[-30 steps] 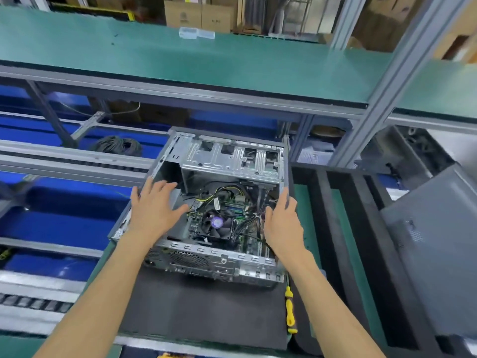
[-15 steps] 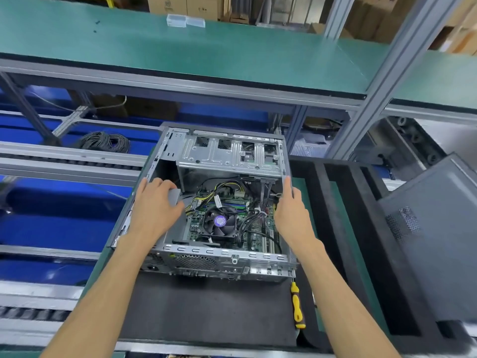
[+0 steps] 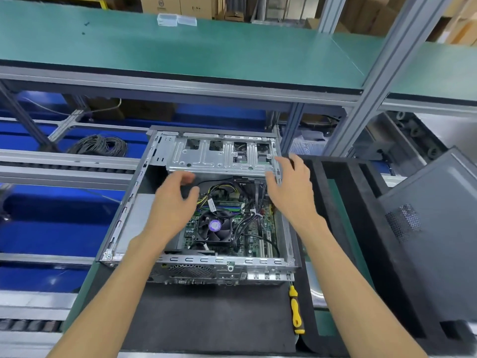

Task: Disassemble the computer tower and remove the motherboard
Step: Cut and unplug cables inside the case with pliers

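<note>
The open computer tower (image 3: pixel 129 208) lies on its side on a dark mat, side panel off. Inside it the green motherboard (image 3: pixel 254 235) shows, with a black fan (image 3: pixel 215 226) bearing a purple label and several black cables. A silver drive cage (image 3: pixel 222 156) spans the far end of the case. My left hand (image 3: pixel 174 202) hovers over the case interior near the cage's front edge, fingers loosely spread, holding nothing. My right hand (image 3: pixel 291 187) reaches to the cage's right end at the case's right wall, fingers relaxed; whether it touches the metal is unclear.
A yellow-and-black screwdriver (image 3: pixel 295 310) lies on the mat (image 3: pixel 206 319) right of the case's near corner. The removed grey side panel (image 3: pixel 433 233) leans at the right beside black foam dividers (image 3: pixel 343 202). A green shelf (image 3: pixel 180 47) runs overhead; a cable coil (image 3: pixel 99 146) lies far left.
Both hands left the case's side walls and moved forward toward the drive cage. My left hand lifted over the interior; my right slid along the right wall to the cage.
</note>
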The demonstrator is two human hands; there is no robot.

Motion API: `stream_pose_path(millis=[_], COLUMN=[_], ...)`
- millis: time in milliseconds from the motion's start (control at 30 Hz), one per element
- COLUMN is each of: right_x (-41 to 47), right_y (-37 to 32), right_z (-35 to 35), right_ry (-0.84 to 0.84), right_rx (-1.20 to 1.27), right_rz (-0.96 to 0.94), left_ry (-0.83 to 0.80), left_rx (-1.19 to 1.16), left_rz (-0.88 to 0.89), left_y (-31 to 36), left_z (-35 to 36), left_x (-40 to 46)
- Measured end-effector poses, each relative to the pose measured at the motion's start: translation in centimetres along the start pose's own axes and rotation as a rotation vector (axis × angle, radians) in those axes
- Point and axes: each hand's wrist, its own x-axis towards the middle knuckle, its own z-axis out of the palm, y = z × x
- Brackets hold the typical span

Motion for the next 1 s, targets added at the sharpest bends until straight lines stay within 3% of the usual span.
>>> stream_pose_path(millis=[167, 267, 367, 567, 767, 900, 967, 1000], right_x=[2.0, 1.9, 2.1, 2.1, 2.1, 1.9, 1.9, 1.9], right_y=[0.0, 0.6, 0.8, 0.5, 0.3, 0.1, 0.0, 0.0], right_z=[2.7, 4.2, 4.2, 4.1, 4.0, 4.0, 4.0, 4.0], right_ry=[-0.133, -0.159, -0.165, -0.136, -0.124, -0.114, -0.104, -0.101], right_rx=[-0.057, -0.193, -0.205, -0.2, -0.167, -0.164, -0.16, -0.154], right_rz=[-0.083, -0.095, -0.091, -0.06, -0.049, -0.048, -0.048, -0.046], left_ry=[-0.375, -0.486, -0.515, -0.399, -0.397, -0.452, -0.527, -0.584], left_rx=[-0.16, -0.293, -0.466, -0.428, -0.181, 0.323, 0.52, 0.511], left_rz=[-0.204, -0.309, -0.389, -0.337, -0.119, 0.206, 0.252, 0.224], left_y=[4.3, 5.6, 6.2, 6.1, 4.8, 1.3, -0.8, -1.5], left_z=[5.3, 8.4, 10.1, 12.0, 11.7, 9.7, 8.0, 7.2], left_x=[1.6, 2.0, 2.2, 1.6, 1.8, 2.2, 2.6, 2.6])
